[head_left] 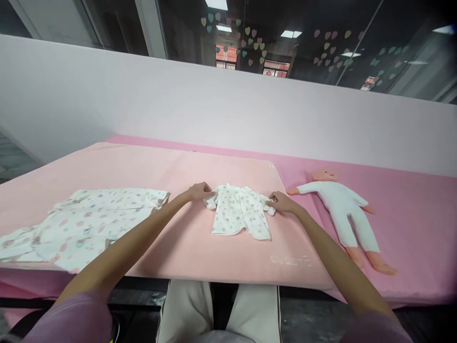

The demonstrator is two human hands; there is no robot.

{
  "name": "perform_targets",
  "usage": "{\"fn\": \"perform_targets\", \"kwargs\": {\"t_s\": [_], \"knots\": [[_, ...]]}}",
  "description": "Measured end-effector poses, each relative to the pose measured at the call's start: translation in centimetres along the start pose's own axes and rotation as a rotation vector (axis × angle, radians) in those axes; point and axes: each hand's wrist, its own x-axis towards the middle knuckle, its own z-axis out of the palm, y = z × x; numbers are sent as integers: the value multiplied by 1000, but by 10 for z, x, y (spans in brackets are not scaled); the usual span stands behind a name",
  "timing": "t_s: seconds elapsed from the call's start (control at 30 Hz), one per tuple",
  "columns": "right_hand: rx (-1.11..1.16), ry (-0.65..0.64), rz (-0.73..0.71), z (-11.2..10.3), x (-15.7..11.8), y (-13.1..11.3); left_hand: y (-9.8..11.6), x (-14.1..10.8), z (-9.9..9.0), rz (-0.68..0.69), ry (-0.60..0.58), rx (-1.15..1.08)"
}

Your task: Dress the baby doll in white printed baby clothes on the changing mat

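A small white baby shirt [242, 212] with a fine coloured print lies spread on the peach pad [228, 257], its collar away from me. My left hand [200, 191] is closed on the end of its left sleeve. At the opposite side, my right hand [282, 202] pinches the other sleeve. Both sleeves bend slightly downward, and the hem is wavy. Further left, a larger white printed baby garment [93, 219] lies flat, partly covered from view by my left forearm.
A baby doll [339, 205] in a white body suit lies on its back on the pink sheet [421, 224] to the right. Behind the table runs a low white wall [228, 109], with dark glass and heart stickers above. My legs are under the front edge.
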Motion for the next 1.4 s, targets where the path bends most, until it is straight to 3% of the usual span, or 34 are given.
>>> {"fn": "perform_targets", "kwargs": {"t_s": [0.1,0.17,0.27,0.33,0.43,0.5,0.6,0.67,0.73,0.8,0.87,0.97,1.03,1.17,1.27,1.4], "knots": [[6,31,5,14,-3,12,-19,5,12,-5,73,99],[123,17,27,15,0,18,-27,9,12,-1,46,64],[362,25,139,7,12,27,-35,18,5,29,-2,-174],[420,113,215,0,26,34,-40,28,-1,41,16,-350],[312,319,255,-5,50,43,-44,50,-7,-5,91,-464],[202,380,244,-2,63,45,-46,67,-6,-42,158,-427],[69,402,164,8,64,39,-47,84,0,-28,234,-261],[-28,503,42,15,48,25,-45,86,5,40,316,-66],[-88,554,-99,22,19,6,-37,81,11,141,402,123],[-46,368,-211,29,-14,-14,-22,74,18,269,422,211],[-63,161,-298,38,-43,-31,2,70,29,427,358,198],[-210,76,-357,53,-63,-45,46,79,55,598,225,168],[-309,86,-369,59,-61,-49,75,94,75,574,138,175],[-351,40,-410,55,-47,-59,114,130,103,339,-41,231],[-213,77,-389,47,-38,-73,127,151,106,264,-85,239],[2,127,-368,49,-31,-88,125,158,97,228,-18,200]]}}
